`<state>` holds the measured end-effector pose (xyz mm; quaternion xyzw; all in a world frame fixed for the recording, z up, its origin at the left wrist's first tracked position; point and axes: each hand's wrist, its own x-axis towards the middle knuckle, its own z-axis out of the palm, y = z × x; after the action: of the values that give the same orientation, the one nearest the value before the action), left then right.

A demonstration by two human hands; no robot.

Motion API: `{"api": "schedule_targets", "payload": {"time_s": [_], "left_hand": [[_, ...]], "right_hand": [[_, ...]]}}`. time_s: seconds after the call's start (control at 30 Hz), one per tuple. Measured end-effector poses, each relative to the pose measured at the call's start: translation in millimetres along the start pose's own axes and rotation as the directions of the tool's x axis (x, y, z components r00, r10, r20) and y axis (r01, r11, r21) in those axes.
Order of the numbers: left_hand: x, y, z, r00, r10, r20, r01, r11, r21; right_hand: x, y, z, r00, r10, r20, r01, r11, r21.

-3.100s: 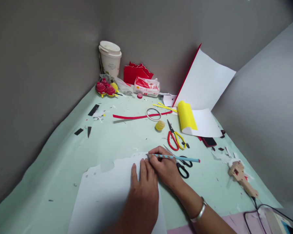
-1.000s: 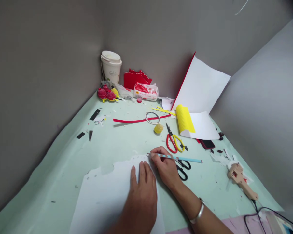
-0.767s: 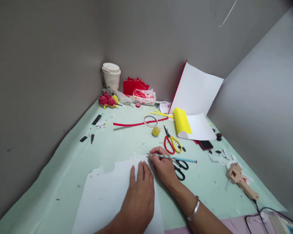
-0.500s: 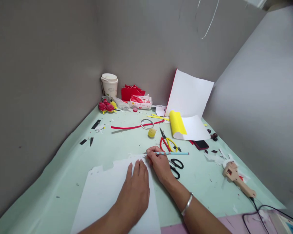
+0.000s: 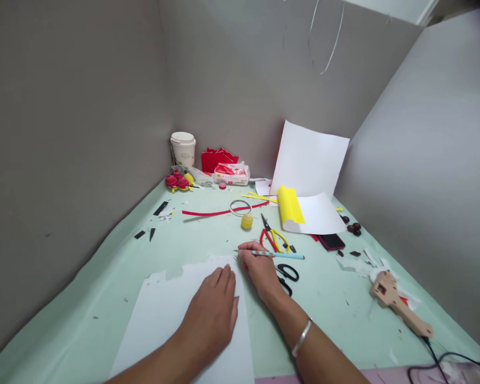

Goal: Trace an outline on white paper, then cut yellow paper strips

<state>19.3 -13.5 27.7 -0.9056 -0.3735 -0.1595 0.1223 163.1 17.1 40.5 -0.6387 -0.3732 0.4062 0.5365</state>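
A white sheet of paper [image 5: 156, 325] with a ragged far edge lies in front of me. My left hand [image 5: 214, 304] rests palm down on its right half, fingers stretched out close together. Just past the sheet's far right corner, my right hand [image 5: 260, 269] grips a light-blue patterned pencil [image 5: 288, 256]. The pencil is nearly level, its dark tip pointing left near the paper's far edge. Black-handled scissors [image 5: 288, 273] lie beside my right hand, partly hidden by it. Beyond them are pliers [image 5: 274, 237] with one red and one yellow handle.
A beige glue gun [image 5: 400, 304] with a black cord lies at right, near a phone [image 5: 331, 241]. Farther back are a yellow roll [image 5: 291, 205], a ring [image 5: 241, 208], a red strip [image 5: 208, 214], a lidded cup [image 5: 183, 149] and a tissue pack [image 5: 232, 174]. Grey walls surround the table.
My left hand has shifted slightly left and its fingers are drawn closer together. The pencil still lies in my right hand, tilted slightly more. The whole view has shifted a little.
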Motion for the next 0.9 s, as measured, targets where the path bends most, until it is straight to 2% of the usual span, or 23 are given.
{"api": "schedule_targets", "payload": {"time_s": [0.17,0.4,0.53,0.9], "left_hand": [[-3.5,-4.3,4.0,1.0,0.0,-0.022,-0.001,0.999,-0.042],[-6.6,-5.2,7.1,0.998,-0.018,-0.067,0.014,0.998,-0.06],[-7.4,-4.4,10.3,0.999,-0.029,-0.04,0.025,0.996,-0.087],[-6.4,-2.5,13.3,1.0,-0.01,0.016,0.012,0.993,-0.119]], "right_hand": [[-1.7,-5.0,-0.6,0.999,0.004,0.048,-0.001,0.997,-0.071],[-2.8,-1.1,-0.2,0.989,-0.081,0.122,0.107,0.968,-0.228],[-4.8,0.5,1.8,0.981,-0.136,0.14,0.171,0.944,-0.283],[-5.6,2.4,2.8,0.98,-0.128,0.15,0.176,0.911,-0.373]]}}
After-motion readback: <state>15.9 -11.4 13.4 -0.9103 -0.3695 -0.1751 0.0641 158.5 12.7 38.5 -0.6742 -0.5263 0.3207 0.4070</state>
